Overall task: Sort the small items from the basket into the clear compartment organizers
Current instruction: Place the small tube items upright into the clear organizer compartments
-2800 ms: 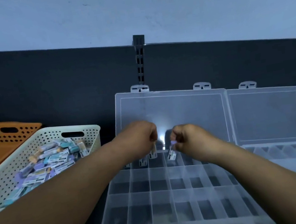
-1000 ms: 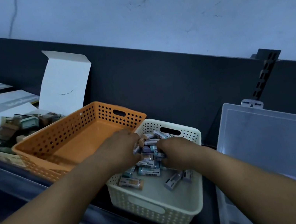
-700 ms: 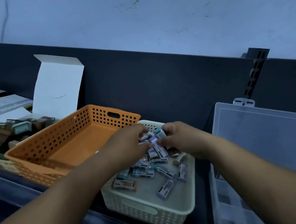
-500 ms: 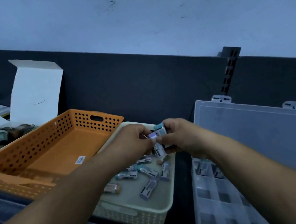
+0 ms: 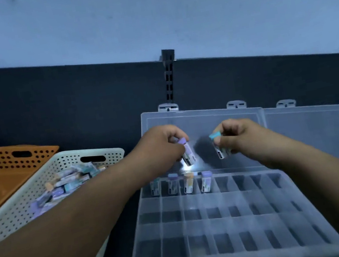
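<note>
Head view, down over organizer (image 5: 234, 218)

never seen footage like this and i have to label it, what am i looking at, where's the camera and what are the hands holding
No machine here: a person wears a camera on the head, looking down at their bare hands. The left hand pinches a purple-capped tube, the right hand a blue-capped tube, both above an open clear organizer. Four tubes stand in its far row. To the left, a white basket holds more tubes, with an orange basket beyond it.
</note>
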Available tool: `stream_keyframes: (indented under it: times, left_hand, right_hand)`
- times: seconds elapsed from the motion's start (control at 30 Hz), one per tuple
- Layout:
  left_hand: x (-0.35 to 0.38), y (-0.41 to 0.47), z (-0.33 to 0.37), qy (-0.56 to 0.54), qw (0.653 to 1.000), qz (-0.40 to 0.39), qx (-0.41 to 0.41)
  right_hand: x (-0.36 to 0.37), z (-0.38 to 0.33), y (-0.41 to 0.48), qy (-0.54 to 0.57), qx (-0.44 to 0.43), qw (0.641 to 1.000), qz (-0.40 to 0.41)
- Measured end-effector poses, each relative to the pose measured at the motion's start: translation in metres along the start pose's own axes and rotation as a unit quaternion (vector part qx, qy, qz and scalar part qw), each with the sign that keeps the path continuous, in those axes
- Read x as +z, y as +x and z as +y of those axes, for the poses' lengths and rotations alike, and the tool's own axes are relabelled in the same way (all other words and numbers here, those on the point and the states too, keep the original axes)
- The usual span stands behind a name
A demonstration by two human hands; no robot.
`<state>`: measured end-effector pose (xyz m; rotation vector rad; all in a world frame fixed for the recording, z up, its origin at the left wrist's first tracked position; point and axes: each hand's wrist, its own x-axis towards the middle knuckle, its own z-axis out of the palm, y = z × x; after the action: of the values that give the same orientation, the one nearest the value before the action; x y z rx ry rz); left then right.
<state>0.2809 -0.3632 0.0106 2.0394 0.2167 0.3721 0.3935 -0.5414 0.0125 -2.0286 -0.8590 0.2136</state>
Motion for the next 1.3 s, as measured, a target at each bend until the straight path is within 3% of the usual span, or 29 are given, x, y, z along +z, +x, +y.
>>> stream_keyframes:
  times: [0.23,0.37,0.9,1.07,1.3]
  left_hand:
    - [0.065,0.02,0.014,0.129,0.99,-0.047,0.037]
    - [0.087,0.029,0.011,0.249,0.964,-0.067,0.07]
    - [0.118,0.038,-0.027,0.453,0.88,-0.058,0.132]
    - [0.098,0.032,-0.021,0.453,0.885,-0.042,0.105]
    - [-0.002,0.001,-0.023,0.425,0.9,0.033,0.093]
  right_hand:
    - [-0.028,0.052,-0.016,-0.121,0.031,0.992,0.028]
    - [-0.031,0.064,-0.019,-0.179,0.041,0.983,0.008]
    - [-0.012,0.088,-0.017,-0.241,0.041,0.968,-0.05]
    - [-0.021,0.066,-0.014,-0.255,0.042,0.963,-0.069]
    - [0.02,0.006,0.004,-0.336,-0.078,0.937,-0.051]
